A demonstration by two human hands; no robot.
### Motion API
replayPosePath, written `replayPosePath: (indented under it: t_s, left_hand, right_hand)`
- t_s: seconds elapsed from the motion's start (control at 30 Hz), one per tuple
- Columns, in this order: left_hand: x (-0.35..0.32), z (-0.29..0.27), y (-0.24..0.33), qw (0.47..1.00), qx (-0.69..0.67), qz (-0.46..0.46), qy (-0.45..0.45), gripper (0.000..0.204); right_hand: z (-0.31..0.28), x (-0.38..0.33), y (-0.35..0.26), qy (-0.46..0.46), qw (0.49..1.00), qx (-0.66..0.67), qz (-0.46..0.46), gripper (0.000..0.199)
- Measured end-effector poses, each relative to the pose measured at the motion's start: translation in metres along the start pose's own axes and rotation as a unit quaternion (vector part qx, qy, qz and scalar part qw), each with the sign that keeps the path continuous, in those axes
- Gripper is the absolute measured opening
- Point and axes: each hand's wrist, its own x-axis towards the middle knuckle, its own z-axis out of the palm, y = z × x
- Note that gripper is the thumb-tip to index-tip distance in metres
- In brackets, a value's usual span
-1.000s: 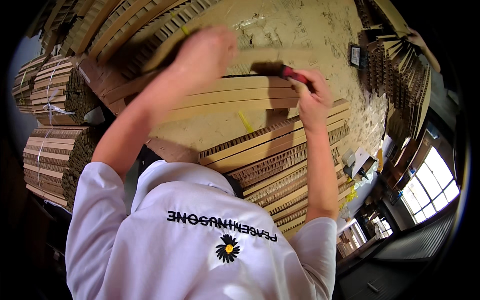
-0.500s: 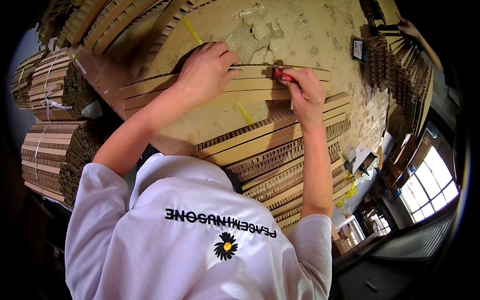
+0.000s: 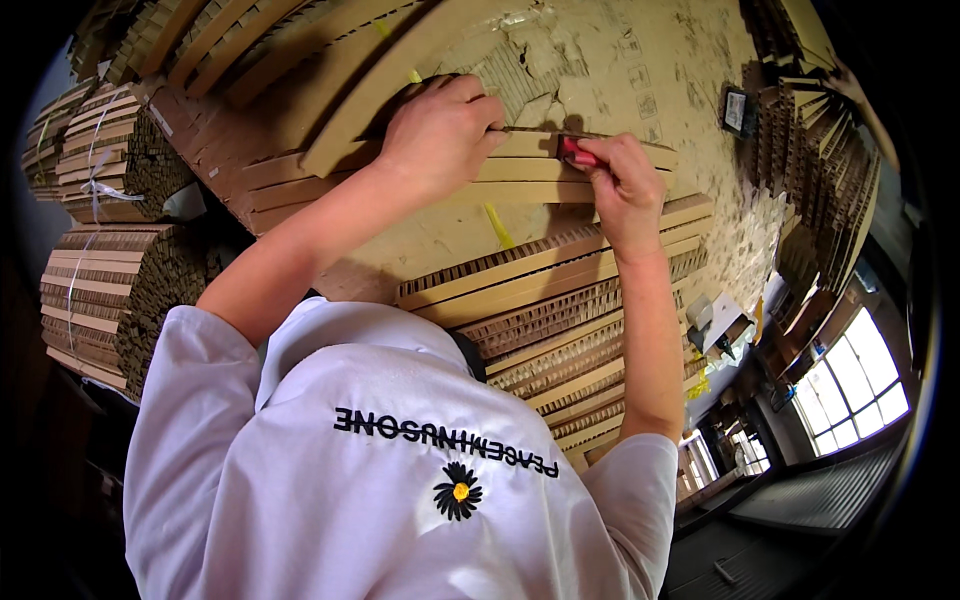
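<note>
My left hand (image 3: 440, 130) lies flat on a long strip of honeycomb cardboard (image 3: 520, 180), fingers curled over its top edge. My right hand (image 3: 622, 185) is closed around a small red cutter (image 3: 578, 152), whose tip sits against the same strip just right of my left fingertips. The strip rests on a stack of similar brown cardboard strips (image 3: 560, 310). A yellow strap (image 3: 498, 228) runs across the sheet below my hands. My white T-shirt (image 3: 380, 470) fills the lower part of the view.
Tied bundles of cardboard strips (image 3: 110, 280) stand at the left. More cardboard pieces (image 3: 810, 160) are stacked at the right, beside a torn, scuffed cardboard surface (image 3: 640, 70). A small dark device (image 3: 738, 110) lies on it. Windows (image 3: 850, 390) show at the lower right.
My left hand came down from a raised position and settled on the cardboard strip. My right hand with the red cutter moved in closer to the left fingers.
</note>
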Motion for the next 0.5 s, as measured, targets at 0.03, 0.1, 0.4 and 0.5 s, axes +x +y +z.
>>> replayPosePath:
  t_s: [0.03,0.1,0.4,0.5]
  left_hand:
    - [0.0004,0.0010,0.0011,1.000,0.000,-0.007,-0.002,0.013]
    - [0.0001,0.0008,0.0019,1.000,0.009,0.004,0.015,0.013]
    - [-0.0004,0.0011,0.0001,0.999,-0.002,0.021,0.030,0.012]
    - [-0.0007,0.0005,0.0000,0.999,-0.005,0.020,0.032,0.012]
  right_hand:
    - [0.0002,0.0006,0.0006,-0.001,1.000,0.001,-0.002,0.028]
    - [-0.0004,0.0008,0.0019,-0.003,1.000,0.003,-0.005,0.028]
    - [0.0002,0.0050,0.0044,-0.014,1.000,0.024,-0.013,0.027]
    - [0.0003,0.0055,0.0056,-0.019,1.000,0.019,-0.010,0.027]
